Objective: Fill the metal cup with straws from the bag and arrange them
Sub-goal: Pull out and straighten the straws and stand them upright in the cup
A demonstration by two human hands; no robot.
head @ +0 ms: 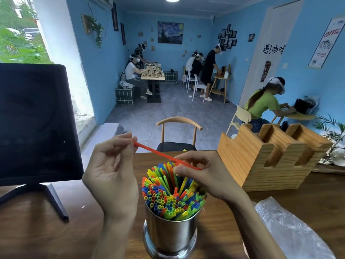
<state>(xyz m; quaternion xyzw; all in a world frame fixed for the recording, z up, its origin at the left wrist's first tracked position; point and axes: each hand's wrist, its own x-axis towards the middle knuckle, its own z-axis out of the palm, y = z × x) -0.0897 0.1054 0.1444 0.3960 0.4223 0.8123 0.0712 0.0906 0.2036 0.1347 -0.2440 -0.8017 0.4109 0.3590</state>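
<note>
Holding: I see both hands keep one red straw (pixel 164 156) across the air, just above the metal cup (pixel 170 230).
Left hand: the left hand (pixel 112 176) pinches the far end of the red straw between thumb and fingertips; the other fingers are loosely curled around nothing.
Right hand: the right hand (pixel 203 174) pinches the near end of the same straw, directly over the bundle. I think two hands are used so the thin straw stays straight and can be aimed.
Cup: it stands upright on the wooden table (pixel 56 230), close to the person's body, between the two forearms. This place makes it easy to reach from both sides.
Straws in cup: the colourful straws (pixel 171 191) already fill the cup tightly and lean outward like a fan, mostly away from the person.
Bag: the clear plastic bag (pixel 291 228) lies flat on the table at the right, near the right forearm. I cannot tell if any straws remain inside.
Progress: my judgement is that the filling is almost finished, and this red straw is one of the last.
Next move: probably tilt the straw upright and push it into a gap; the bundle is dense, so it may bend.
Around: a dark monitor (pixel 35 124) stands at the left and a wooden organizer (pixel 261 157) at the right.
</note>
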